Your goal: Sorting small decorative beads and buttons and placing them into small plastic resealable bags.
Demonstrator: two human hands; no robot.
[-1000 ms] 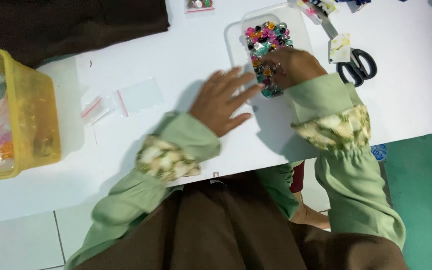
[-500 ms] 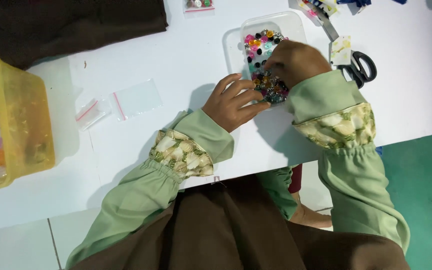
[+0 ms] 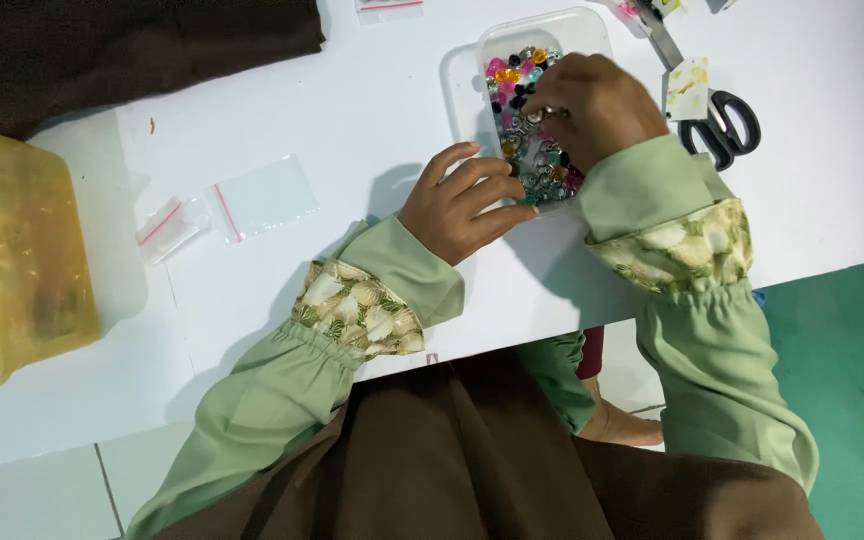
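Since a second ago the left hand (image 3: pixel 462 205) has slid right to brace the bead tray (image 3: pixel 542 30), fingers loosely curled, while the right hand (image 3: pixel 597 105) stays pinching among the beads (image 3: pixel 522 130).

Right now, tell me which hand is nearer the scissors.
Right. The right hand is in the bead tray, just left of the scissors; the left hand lies farther left.
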